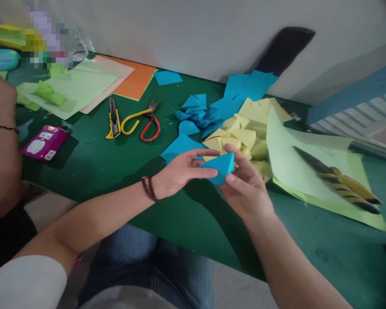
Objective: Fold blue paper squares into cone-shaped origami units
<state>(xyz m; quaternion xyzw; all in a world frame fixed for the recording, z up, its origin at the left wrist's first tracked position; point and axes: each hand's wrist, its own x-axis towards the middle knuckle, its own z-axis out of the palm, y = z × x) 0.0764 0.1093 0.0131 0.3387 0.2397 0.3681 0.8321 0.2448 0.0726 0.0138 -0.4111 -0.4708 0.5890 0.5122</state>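
Between my two hands is a folded piece of blue paper (219,166), raised a little over the table's front half. My left hand (188,169) pinches its left side, thumb in front. On its right side, my right hand (246,182) grips the paper between thumb and fingers. Just behind the hands lie a flat blue sheet (183,147), a heap of folded yellow papers (241,133) and several folded blue pieces (196,113).
Left on the green table (93,171) lie red-and-yellow-handled snips (144,120), a yellow utility knife (113,119) and a purple box (45,142). Scissors (341,182) rest on light green sheets (309,146) at right. Another person's arm (1,146) enters at far left.
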